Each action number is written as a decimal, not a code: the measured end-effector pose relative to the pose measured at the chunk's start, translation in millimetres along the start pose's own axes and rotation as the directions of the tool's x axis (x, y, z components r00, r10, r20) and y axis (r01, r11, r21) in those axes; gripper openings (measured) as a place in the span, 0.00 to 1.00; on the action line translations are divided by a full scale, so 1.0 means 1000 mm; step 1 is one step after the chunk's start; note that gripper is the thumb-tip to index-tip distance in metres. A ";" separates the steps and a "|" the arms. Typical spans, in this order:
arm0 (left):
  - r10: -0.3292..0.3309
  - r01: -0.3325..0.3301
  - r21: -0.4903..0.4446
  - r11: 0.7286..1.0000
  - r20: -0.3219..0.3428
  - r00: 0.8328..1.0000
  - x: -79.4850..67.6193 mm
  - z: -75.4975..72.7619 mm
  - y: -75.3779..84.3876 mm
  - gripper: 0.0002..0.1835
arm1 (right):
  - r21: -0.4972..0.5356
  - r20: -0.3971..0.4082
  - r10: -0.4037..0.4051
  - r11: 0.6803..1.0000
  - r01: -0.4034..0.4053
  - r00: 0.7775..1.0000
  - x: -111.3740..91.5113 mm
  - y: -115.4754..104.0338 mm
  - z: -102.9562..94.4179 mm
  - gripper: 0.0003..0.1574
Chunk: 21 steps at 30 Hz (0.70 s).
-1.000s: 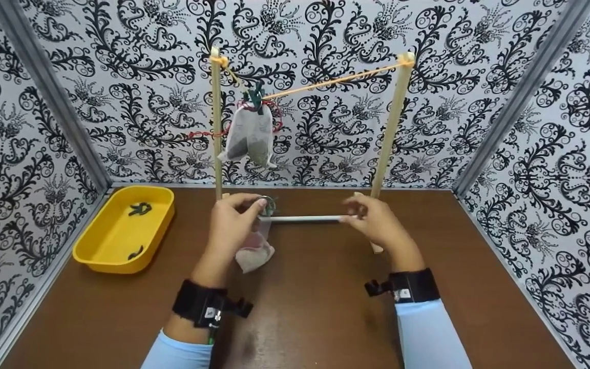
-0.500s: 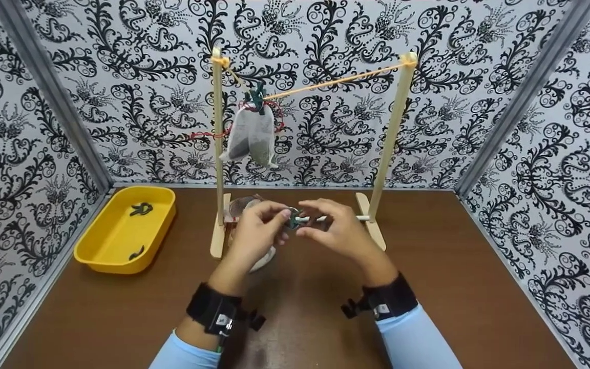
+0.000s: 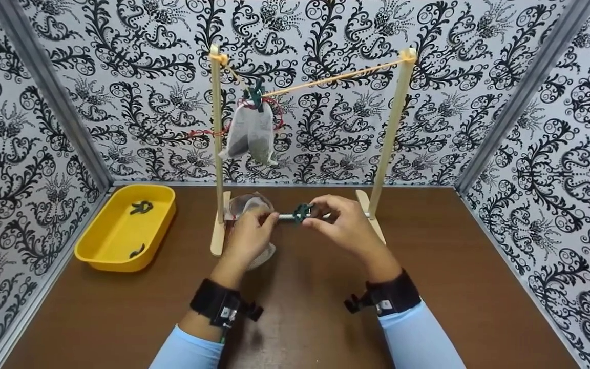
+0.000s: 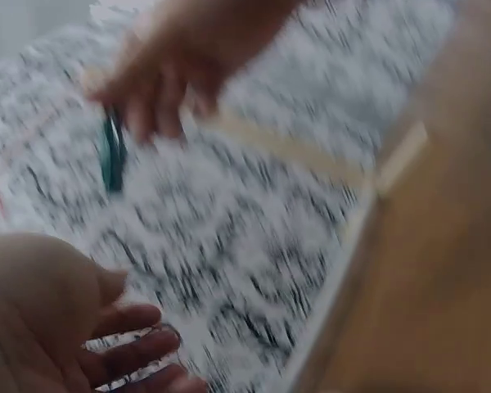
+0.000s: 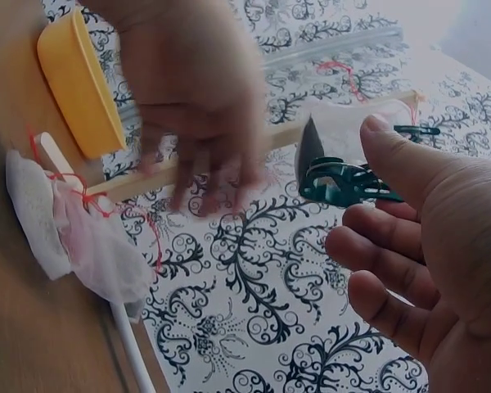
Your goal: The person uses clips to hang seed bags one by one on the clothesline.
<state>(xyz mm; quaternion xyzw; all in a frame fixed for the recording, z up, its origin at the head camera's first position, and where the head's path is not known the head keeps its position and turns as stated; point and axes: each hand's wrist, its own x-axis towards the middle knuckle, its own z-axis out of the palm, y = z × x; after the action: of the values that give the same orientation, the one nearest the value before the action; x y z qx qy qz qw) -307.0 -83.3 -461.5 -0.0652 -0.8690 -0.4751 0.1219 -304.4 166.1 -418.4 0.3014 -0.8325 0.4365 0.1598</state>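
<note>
My right hand [image 3: 345,225] pinches a dark green plastic clip [image 5: 335,182] between thumb and fingers, above the table and between the two posts. To its left, my left hand [image 3: 250,230] is apart from the clip; its fingers hang loosely bent with nothing visible in them. Sheer white pouches [image 3: 251,201] with red cord lie around the left end of a white crossbar [image 3: 287,217], partly hidden by the left hand. Another green clip [image 3: 256,95] holds a filled white pouch [image 3: 249,134] on the orange string [image 3: 341,78]. The left wrist view is blurred.
A wooden left post [image 3: 217,128] and right post [image 3: 395,123] stand on flat feet, the string tied between their tops. A yellow tray [image 3: 121,236] at the left holds several dark clips [image 3: 141,207]. Patterned walls enclose the brown table [image 3: 295,307].
Both hands came together over the crossbar. The clip, first in my left hand, was passed to my right hand. My left hand has let go and drawn slightly left.
</note>
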 end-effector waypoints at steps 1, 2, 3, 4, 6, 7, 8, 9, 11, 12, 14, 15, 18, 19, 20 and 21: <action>0.008 -0.007 0.082 0.997 -0.016 1.000 0.003 0.001 -0.010 0.13 | 0.004 -0.011 0.008 1.000 -0.008 1.000 0.000 0.001 0.000 0.22; 0.002 0.002 0.155 0.988 -0.025 1.000 0.005 0.003 -0.019 0.13 | 0.003 -0.026 0.014 1.000 -0.014 1.000 0.001 0.002 -0.001 0.20; -0.005 0.012 0.226 0.974 -0.034 0.999 0.007 0.004 -0.028 0.14 | 0.003 -0.043 0.019 1.000 -0.019 0.999 0.001 0.004 -0.001 0.19; -0.016 0.026 0.286 0.958 -0.038 0.999 0.008 0.005 -0.035 0.15 | 0.006 -0.060 0.023 1.000 -0.023 0.998 0.001 0.005 -0.001 0.18; -0.057 0.065 0.390 0.918 -0.032 0.998 0.010 0.006 -0.047 0.17 | 0.018 -0.093 0.033 0.999 -0.031 0.995 0.001 0.007 -0.001 0.14; -0.080 0.083 0.433 0.898 -0.026 0.996 0.010 0.007 -0.052 0.18 | 0.023 -0.107 0.039 0.999 -0.037 0.993 0.000 0.007 -0.002 0.12; -0.111 0.106 0.458 0.883 -0.016 0.994 0.010 0.007 -0.055 0.18 | 0.029 -0.119 0.048 0.999 -0.045 0.992 0.000 0.007 -0.002 0.11; -0.122 0.112 0.473 0.874 -0.010 0.993 0.010 0.007 -0.058 0.18 | 0.031 -0.129 0.055 0.998 -0.051 0.990 0.000 0.007 -0.002 0.10; -0.137 0.122 0.476 0.871 -0.004 0.991 0.009 0.007 -0.061 0.16 | 0.035 -0.143 0.069 0.997 -0.065 0.987 -0.001 0.007 -0.003 0.09; -0.138 0.124 0.471 0.873 -0.006 0.990 0.009 0.007 -0.063 0.15 | 0.036 -0.148 0.074 0.997 -0.069 0.986 -0.001 0.007 -0.004 0.08; -0.139 0.128 0.459 0.879 -0.009 0.990 0.009 0.007 -0.065 0.11 | 0.031 -0.159 0.074 0.997 -0.070 0.984 -0.001 0.007 -0.005 0.08; -0.137 0.128 0.452 0.883 -0.013 0.991 0.009 0.007 -0.066 0.10 | 0.027 -0.164 0.072 0.997 -0.068 0.984 0.000 0.008 -0.005 0.08; -0.130 0.125 0.439 0.890 -0.018 0.991 0.010 0.006 -0.069 0.09 | 0.026 -0.180 0.070 0.997 -0.066 0.981 0.001 0.009 -0.006 0.08; -0.131 0.123 0.433 0.893 -0.012 0.991 0.011 0.007 -0.069 0.10 | 0.023 -0.184 0.072 0.997 -0.069 0.980 0.002 0.010 -0.006 0.08; -0.133 0.123 0.425 0.897 -0.005 0.991 0.012 0.007 -0.070 0.11 | 0.025 -0.186 0.077 0.997 -0.073 0.980 0.002 0.010 -0.006 0.08; -0.137 0.123 0.420 0.899 0.004 0.991 0.013 0.007 -0.071 0.12 | 0.029 -0.188 0.081 0.997 -0.077 0.979 0.002 0.011 -0.006 0.09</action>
<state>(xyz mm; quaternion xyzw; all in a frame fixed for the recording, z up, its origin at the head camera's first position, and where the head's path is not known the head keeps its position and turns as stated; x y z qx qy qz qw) -336.4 -115.5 -519.2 0.0126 -0.9550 -0.2835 0.0866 -313.1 175.3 -420.5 0.2269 -0.8204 0.4779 0.2172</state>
